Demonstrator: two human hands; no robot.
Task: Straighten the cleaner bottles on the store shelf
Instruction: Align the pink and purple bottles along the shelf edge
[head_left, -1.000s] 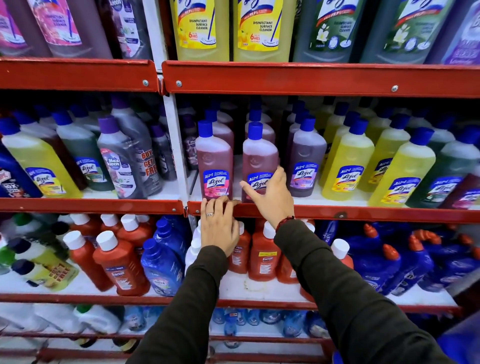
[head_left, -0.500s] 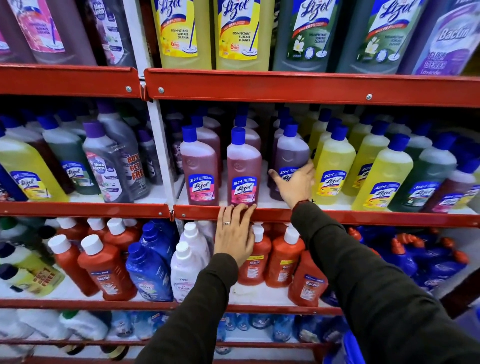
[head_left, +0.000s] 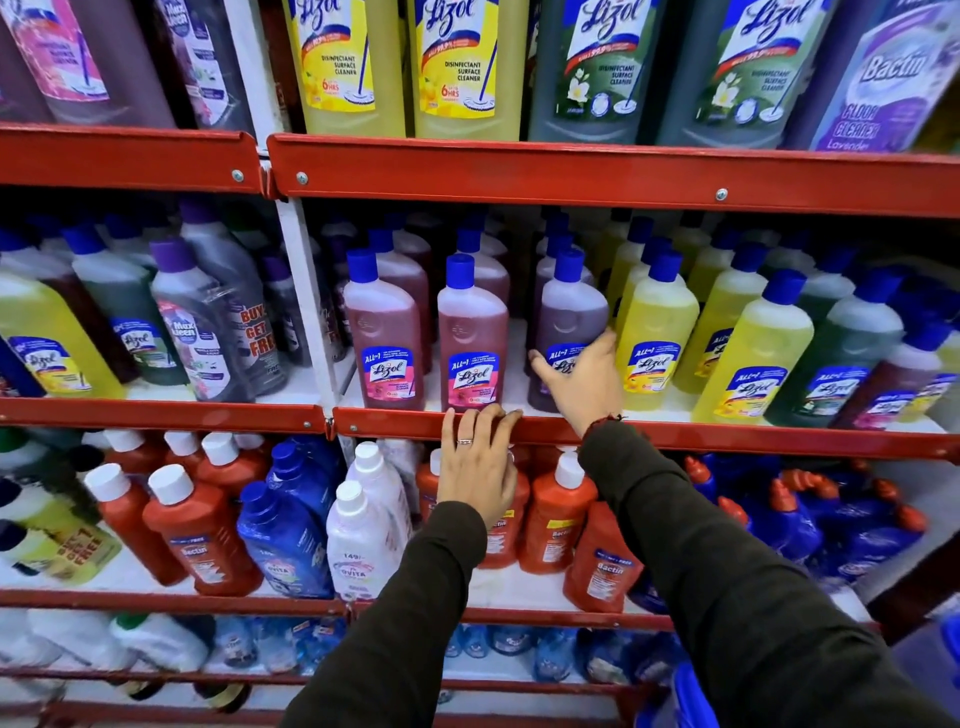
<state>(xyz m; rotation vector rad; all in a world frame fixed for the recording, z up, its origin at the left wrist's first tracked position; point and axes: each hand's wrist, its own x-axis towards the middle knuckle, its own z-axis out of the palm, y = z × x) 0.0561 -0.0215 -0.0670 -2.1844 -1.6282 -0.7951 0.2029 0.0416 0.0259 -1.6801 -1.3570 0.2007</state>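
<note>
On the middle shelf stand two pink cleaner bottles (head_left: 383, 335) (head_left: 471, 340) with blue caps, upright and label forward. Right of them is a purple cleaner bottle (head_left: 571, 317), also blue-capped. My right hand (head_left: 584, 382) wraps around the purple bottle's lower part and covers most of its label. My left hand (head_left: 478, 465) lies flat with its fingertips hooked over the red shelf rail (head_left: 727, 439), just below the second pink bottle; it holds no bottle. Yellow cleaner bottles (head_left: 655, 332) start directly right of the purple one.
Green and more yellow bottles (head_left: 841, 353) fill the shelf's right end. Large bottles (head_left: 457, 67) stand on the shelf above. Below are orange bottles (head_left: 200, 540), blue (head_left: 283, 540) and white ones (head_left: 361, 540). A white upright post (head_left: 306, 291) splits the shelving.
My right hand moved from the second pink bottle to the purple bottle and closed around it. My left hand stayed on the red rail. The view came closer to the shelf.
</note>
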